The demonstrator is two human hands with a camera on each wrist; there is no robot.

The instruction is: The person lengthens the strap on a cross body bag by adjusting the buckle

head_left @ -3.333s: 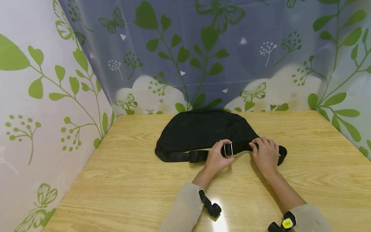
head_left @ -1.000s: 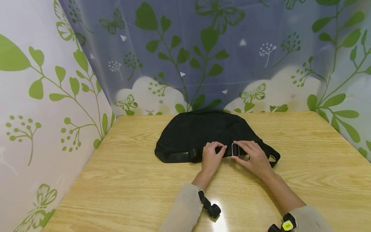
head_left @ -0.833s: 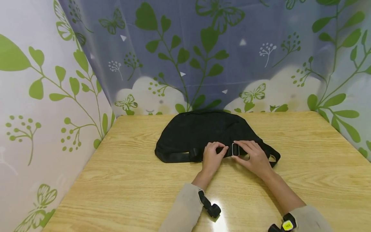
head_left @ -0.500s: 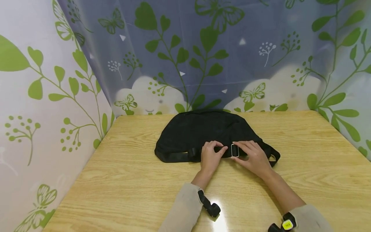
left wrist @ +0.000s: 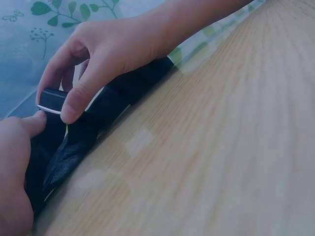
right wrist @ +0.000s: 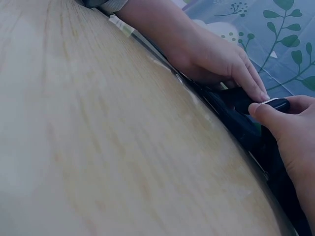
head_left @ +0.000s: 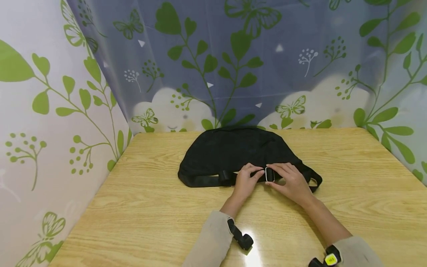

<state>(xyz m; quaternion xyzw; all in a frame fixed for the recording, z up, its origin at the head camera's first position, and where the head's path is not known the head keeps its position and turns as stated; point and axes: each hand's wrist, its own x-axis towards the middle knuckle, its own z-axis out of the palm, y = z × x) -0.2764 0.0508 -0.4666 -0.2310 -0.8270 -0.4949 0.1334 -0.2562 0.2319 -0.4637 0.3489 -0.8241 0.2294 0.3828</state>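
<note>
Gripping the rectangular silver metal buckle [head_left: 270,174] top and bottom, the right hand [head_left: 291,183] sat beside the left hand [head_left: 245,182], which pinched the black webbing strap [head_left: 254,173]. Skewed pulling might have jammed it; the black fabric bag [head_left: 233,150] lay on the wooden table [head_left: 140,215].

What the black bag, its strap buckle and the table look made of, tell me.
Black bag: soft, matte fabric, perhaps nylon or polyester, judging by its creases and dull surface.
Buckle: probably polished metal, since its slim frame shines silvery; plated plastic remains possible.
Table: wood or wood-look laminate, with visible grain; bright glare suggests a glossy finish.
</note>
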